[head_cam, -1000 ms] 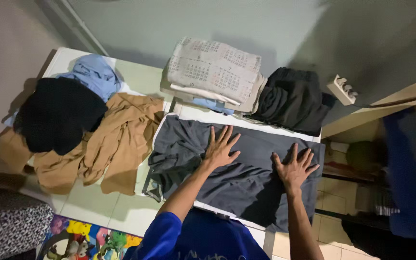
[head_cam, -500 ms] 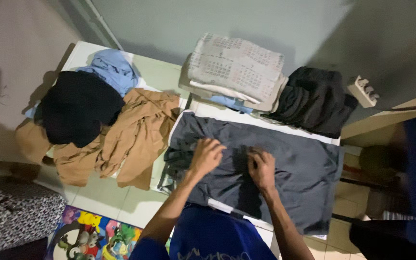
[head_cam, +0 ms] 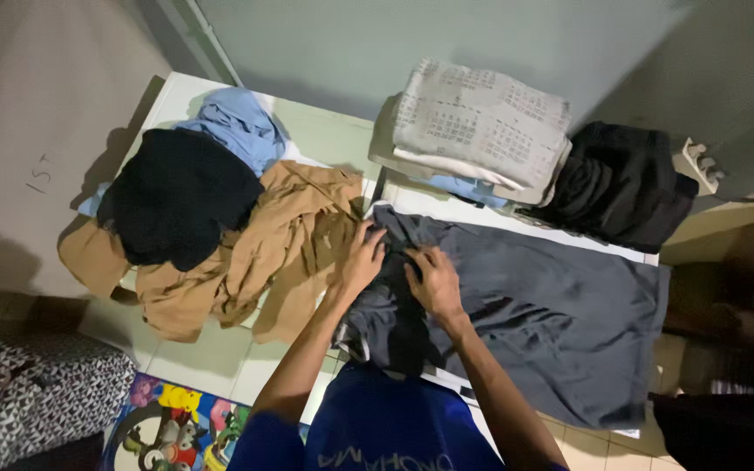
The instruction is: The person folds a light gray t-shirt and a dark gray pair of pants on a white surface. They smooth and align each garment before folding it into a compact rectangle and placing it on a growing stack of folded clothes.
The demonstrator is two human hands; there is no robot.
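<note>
tan garment (head_cam: pixel 246 253), black top (head_cam: pixel 176 205), blue shirt (head_cam: pixel 239 131), folded grey stack (head_cam: pixel 480 122)

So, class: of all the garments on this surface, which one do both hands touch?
The dark grey garment, spread flat nearest the person; left hand and right hand bunch its left end. The others lie untouched.

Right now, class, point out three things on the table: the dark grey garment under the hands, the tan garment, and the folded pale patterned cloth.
dark grey garment (head_cam: pixel 560 305), head view, flat middle of its spread part.
tan garment (head_cam: pixel 263 244), head view, crumpled middle.
folded pale patterned cloth (head_cam: pixel 482 122), head view, top face.
</note>
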